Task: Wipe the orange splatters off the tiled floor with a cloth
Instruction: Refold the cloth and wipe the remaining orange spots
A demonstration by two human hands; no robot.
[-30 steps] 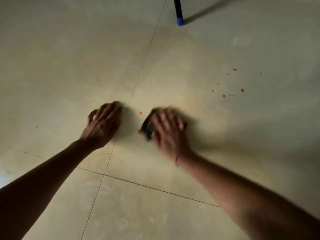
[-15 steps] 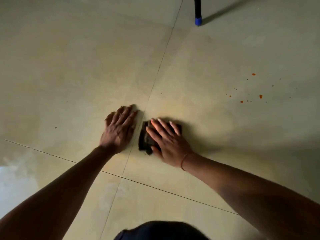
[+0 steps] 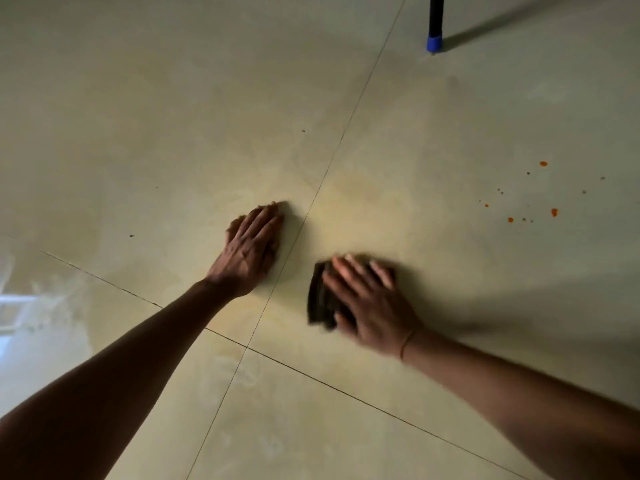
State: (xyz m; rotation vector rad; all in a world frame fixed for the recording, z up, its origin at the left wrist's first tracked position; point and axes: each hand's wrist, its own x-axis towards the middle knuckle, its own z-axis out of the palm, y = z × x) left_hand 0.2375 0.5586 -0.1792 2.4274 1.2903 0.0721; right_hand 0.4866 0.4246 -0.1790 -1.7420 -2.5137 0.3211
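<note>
A dark folded cloth (image 3: pixel 320 301) lies on the beige tiled floor (image 3: pixel 173 116), just right of a grout line. My right hand (image 3: pixel 370 303) lies flat on top of it with straight fingers, pressing it down; the hand is motion-blurred. My left hand (image 3: pixel 251 247) rests flat on the tile to the left of the grout line, a short gap from the cloth. A cluster of small orange splatters (image 3: pixel 554 212) dots the floor far to the right, well apart from the cloth. No orange shows near the cloth.
A black pole with a blue tip (image 3: pixel 434 41) stands on the floor at the top right and casts a long shadow. Grout lines cross below my hands. A bright reflection (image 3: pixel 14 317) lies at the left edge.
My right hand has slid the cloth to the right and nearer, away from my left hand. The two orange spots seen beside the cloth a second ago are gone. The left hand stays planted.
</note>
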